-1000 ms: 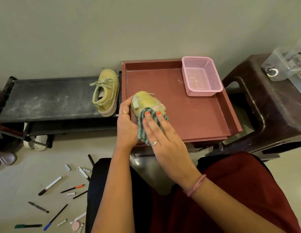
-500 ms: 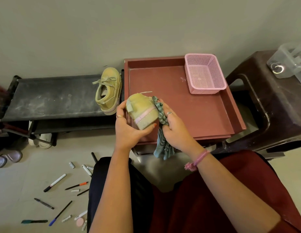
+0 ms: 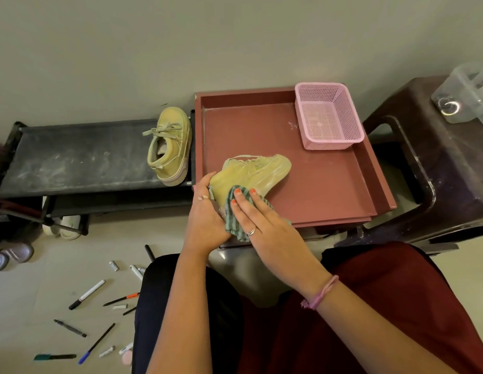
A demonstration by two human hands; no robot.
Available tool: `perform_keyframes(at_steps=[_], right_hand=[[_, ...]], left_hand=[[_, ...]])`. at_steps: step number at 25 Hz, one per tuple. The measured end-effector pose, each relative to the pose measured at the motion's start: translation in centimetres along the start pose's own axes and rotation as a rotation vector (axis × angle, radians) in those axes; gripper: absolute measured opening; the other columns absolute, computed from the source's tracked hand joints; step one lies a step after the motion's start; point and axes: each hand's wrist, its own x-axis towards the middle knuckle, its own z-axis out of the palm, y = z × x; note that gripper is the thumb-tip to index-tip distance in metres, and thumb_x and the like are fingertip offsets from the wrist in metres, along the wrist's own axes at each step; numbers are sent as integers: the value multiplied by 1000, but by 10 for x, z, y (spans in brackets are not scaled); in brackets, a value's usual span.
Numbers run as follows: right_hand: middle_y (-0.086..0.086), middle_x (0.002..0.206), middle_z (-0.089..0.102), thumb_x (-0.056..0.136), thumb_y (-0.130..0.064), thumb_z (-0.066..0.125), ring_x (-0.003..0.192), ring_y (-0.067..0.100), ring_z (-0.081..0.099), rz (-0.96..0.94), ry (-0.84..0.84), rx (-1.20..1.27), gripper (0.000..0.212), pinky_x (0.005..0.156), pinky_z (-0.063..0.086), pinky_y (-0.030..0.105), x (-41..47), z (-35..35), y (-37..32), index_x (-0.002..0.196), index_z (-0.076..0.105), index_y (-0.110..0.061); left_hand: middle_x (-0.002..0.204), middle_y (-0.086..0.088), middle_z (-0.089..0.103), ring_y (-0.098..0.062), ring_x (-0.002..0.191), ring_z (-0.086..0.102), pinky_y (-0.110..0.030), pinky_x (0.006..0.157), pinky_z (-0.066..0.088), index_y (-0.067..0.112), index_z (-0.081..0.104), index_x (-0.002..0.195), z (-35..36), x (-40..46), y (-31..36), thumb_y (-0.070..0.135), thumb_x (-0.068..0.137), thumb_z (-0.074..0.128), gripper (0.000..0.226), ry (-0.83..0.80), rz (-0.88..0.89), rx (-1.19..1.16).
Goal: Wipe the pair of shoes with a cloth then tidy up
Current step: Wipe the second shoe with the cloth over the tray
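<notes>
Yellow-green canvas, soiled pale along the side: that is the shoe (image 3: 251,172) under work, held over the near left corner of the red tray (image 3: 329,190), toe pointing right and away. We find the left hand (image 3: 208,220) curled round its heel, evidently to steady it against the rubbing. The right hand (image 3: 258,217) lies flat, fingers straight and together, pressing a green striped cloth (image 3: 233,211) onto the shoe's near side; the cloth is trapped under the palm rather than pinched. We judge the wiping of this shoe to be in progress. Its mate (image 3: 168,147) stands on the dark rack (image 3: 73,157) just left of the tray, sole down, laces loose; whether it has been wiped we cannot tell. A pink basket (image 3: 328,116) sits in the tray's far right corner, well apart from the work. Pens (image 3: 86,294) and caps lie scattered on the floor at lower left, and other footwear shows beneath the rack.
</notes>
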Motion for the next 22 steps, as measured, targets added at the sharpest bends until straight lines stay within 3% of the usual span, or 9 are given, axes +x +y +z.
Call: perform_keyframes(at_steps=[4, 7, 10, 12, 14, 16, 19, 22], right_hand=[[12, 157, 17, 87, 1, 39, 144, 28, 20, 153, -102, 207, 65, 113, 31, 41, 21, 3, 12, 149, 21, -5], [1, 160, 1, 83, 14, 38, 146, 17, 5, 326, -211, 308, 81, 117, 21, 38, 42, -9, 39, 152, 5, -15], [-1, 160, -3, 82, 15, 39, 146, 16, 1, 324, -208, 387, 83, 119, 17, 37, 48, -14, 33, 152, 6, -16], [4, 160, 2, 83, 13, 37, 146, 23, 2, 212, -157, 349, 75, 118, 14, 35, 36, -8, 9, 151, 13, -11], [14, 155, 22, 86, 3, 33, 143, 33, 18, 95, -43, 239, 60, 114, 26, 39, 21, 1, -7, 146, 28, -2], [19, 151, 30, 89, -6, 41, 140, 37, 27, 71, -18, 109, 55, 110, 35, 43, 21, 8, -10, 143, 34, 2], [20, 152, 26, 89, -7, 25, 141, 38, 23, 182, -85, 67, 57, 115, 26, 43, 40, 3, -15, 145, 27, 3], [17, 157, 6, 94, -2, 31, 145, 34, 5, 283, -201, 121, 59, 119, 8, 38, 66, -12, -6, 149, 8, 1]], left_hand=[[123, 7, 47, -7, 111, 52, -28, 91, 50, 35, 33, 126, -1, -2, -3, 27, 54, 90, 93, 34, -24, 105], [122, 6, 47, -10, 110, 51, -23, 88, 48, 26, 35, 128, 2, -4, -5, 24, 50, 90, 96, 38, -19, 164], [121, 6, 47, -10, 110, 52, -25, 89, 48, 27, 35, 128, 2, -3, -6, 25, 49, 91, 97, 34, -8, 156], [122, 4, 49, -11, 110, 54, -31, 90, 51, 36, 32, 125, 0, -1, -8, 30, 52, 91, 95, 7, 13, 125], [123, 2, 50, -12, 109, 56, -36, 88, 53, 46, 29, 121, -1, 0, -8, 31, 60, 88, 87, -8, 26, 117], [124, 1, 50, -13, 108, 56, -38, 88, 53, 44, 29, 123, 0, 1, -10, 30, 64, 87, 84, -7, 19, 113], [125, 0, 49, -12, 110, 57, -38, 89, 53, 31, 33, 128, 1, 4, -17, 35, 58, 87, 89, -8, 16, 54], [126, 0, 50, -11, 114, 55, -36, 93, 51, 33, 33, 128, 3, 4, -21, 32, 52, 92, 96, -16, 25, 46]])
